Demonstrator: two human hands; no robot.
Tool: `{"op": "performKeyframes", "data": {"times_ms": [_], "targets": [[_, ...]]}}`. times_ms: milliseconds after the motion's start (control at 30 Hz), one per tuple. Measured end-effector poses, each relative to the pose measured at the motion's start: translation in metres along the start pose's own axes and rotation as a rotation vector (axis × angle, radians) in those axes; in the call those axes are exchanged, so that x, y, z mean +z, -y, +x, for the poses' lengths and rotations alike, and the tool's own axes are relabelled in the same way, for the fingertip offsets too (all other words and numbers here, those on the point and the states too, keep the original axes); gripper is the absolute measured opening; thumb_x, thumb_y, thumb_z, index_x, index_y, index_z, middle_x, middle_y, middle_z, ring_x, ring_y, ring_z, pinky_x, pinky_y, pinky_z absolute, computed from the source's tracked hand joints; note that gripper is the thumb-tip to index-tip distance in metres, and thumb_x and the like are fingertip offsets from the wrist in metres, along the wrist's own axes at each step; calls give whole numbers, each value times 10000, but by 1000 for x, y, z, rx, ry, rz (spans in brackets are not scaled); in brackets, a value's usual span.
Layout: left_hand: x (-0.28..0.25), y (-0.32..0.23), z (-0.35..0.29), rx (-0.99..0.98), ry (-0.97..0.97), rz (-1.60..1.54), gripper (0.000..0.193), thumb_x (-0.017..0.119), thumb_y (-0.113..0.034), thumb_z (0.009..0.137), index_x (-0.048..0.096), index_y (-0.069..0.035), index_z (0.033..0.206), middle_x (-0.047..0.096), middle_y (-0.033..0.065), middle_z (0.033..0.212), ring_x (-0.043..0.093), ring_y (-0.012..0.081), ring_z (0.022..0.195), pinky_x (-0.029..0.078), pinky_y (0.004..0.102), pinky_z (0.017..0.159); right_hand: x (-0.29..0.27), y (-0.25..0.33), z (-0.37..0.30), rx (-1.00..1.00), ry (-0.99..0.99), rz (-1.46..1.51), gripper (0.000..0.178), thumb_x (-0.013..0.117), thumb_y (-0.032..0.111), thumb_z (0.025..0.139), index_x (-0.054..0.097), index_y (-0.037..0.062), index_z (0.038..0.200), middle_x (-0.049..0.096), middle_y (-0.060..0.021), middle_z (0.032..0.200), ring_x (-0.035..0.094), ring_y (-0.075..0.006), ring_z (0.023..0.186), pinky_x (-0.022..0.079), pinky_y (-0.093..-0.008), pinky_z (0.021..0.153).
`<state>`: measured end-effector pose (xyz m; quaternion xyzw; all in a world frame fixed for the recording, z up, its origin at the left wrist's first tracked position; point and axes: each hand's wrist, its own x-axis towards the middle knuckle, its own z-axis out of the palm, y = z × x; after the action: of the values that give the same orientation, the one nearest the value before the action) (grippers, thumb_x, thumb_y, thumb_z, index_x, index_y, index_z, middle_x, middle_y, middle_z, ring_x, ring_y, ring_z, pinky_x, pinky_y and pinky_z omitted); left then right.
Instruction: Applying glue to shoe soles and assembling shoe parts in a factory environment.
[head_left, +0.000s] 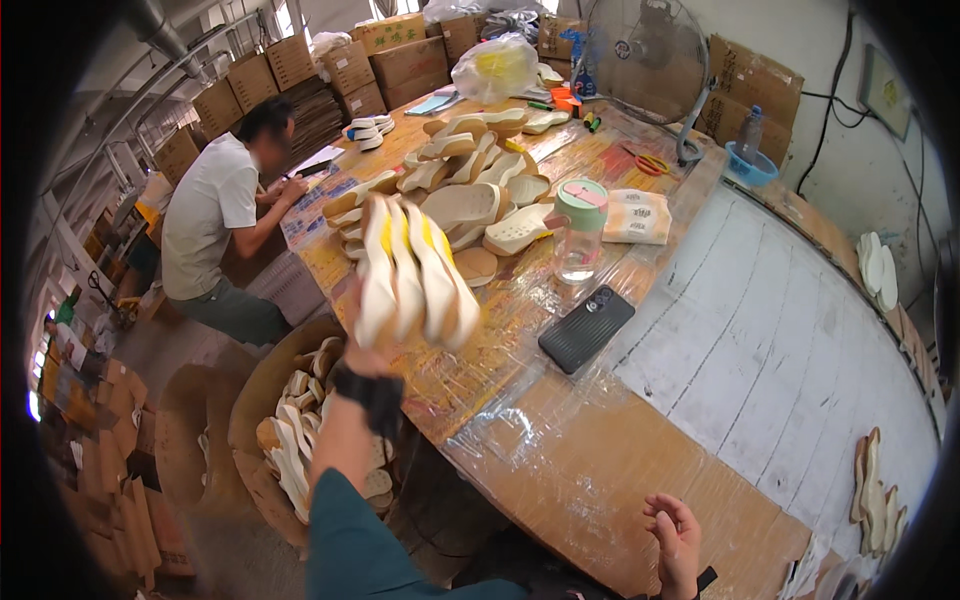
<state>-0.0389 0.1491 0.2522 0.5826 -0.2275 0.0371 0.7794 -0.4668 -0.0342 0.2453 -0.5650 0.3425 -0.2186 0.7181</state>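
Observation:
My left hand (367,352), with a dark band at the wrist, grips a stack of shoe soles (408,275). The soles are cream-white with tan ends and yellow patches, held upright side by side over the table's left edge. They are slightly blurred and hide most of my fingers. Behind them lies a heap of similar soles (465,205) on the table. My right hand (676,538) hovers near the table's front edge, fingers loosely curled and apart, holding nothing.
A black phone (587,329), a green-lidded bottle (579,235) and a tissue pack (637,217) rest on the table (560,420). Below left stands a round bin (250,425) of soles. A person (215,215) sits writing at the far left. A fan (640,60) and scissors (650,163) are farther back.

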Motion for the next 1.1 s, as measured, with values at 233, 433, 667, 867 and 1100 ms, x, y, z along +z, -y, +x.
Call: {"op": "performKeyframes", "data": {"times_ms": [233,433,667,867,1100], "targets": [[5,-42,215,-544,182,-610,811,462,-635,727,290,-88,1300,288,160,1333,249,345,1230,162,575,963,3,3,2,20,-134,12,256,497,97,839,503,0,1076,573,-102,1004,549,-153,875,441,-224,700],[15,12,187,-458,103,-12,741,557,-381,798,144,-156,1369,102,60,1422,58,292,1305,103,493,1014,1,2,3,-8,-129,-52,249,494,105,844,506,-10,1064,577,-104,981,552,-156,857,438,-225,701],[22,33,158,-464,-40,259,344,591,-276,777,529,-95,1062,529,36,1068,443,164,1007,349,352,810,-13,1,6,-34,-125,-48,240,490,113,851,511,-16,1053,584,-103,951,553,-151,843,437,-234,712],[-47,72,132,151,-537,1301,538,548,-445,744,502,-72,1128,371,155,1276,364,305,1144,305,401,933,-21,0,-7,-104,-180,-94,245,472,156,874,512,-9,1051,585,-92,927,547,-140,817,430,-230,705],[-127,128,123,-518,49,1438,724,383,-629,748,310,-185,1316,175,120,1399,116,296,1295,164,543,979,-42,19,1,0,-341,-303,288,508,189,858,534,-35,1038,582,-142,975,557,-203,869,438,-300,780]]}}
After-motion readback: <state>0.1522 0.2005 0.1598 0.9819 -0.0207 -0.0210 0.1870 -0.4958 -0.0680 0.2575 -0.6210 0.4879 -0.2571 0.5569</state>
